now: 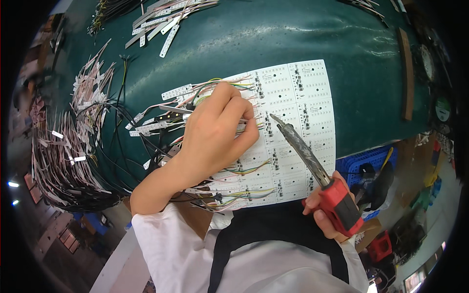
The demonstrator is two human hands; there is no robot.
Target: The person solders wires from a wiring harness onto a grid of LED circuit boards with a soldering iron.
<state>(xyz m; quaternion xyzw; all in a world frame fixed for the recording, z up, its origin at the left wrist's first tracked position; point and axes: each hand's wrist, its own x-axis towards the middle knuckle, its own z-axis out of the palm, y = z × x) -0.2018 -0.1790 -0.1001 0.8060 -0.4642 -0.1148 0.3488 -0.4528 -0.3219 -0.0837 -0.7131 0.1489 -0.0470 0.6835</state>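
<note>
Apron (278, 225) up close, left fingers (251, 134) seem to pinch a wire (250, 120) on board (320, 122), right fingers (322, 220) grip iron (307, 153): likely soldering, next contact needs wire steady.

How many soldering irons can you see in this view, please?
1: the red-handled soldering iron, gripped in the right hand, its tip pointing over the white circuit-board sheet. Any others may be hidden from view.

The white circuit-board panel (320, 115) lies flat, divided into blocks bearing dark components. 1 red-and-black soldering iron (315, 168) slants over the panel's right half, tip near its middle. Thin multicoloured wires (256, 194) cross the panel's left part.
</note>
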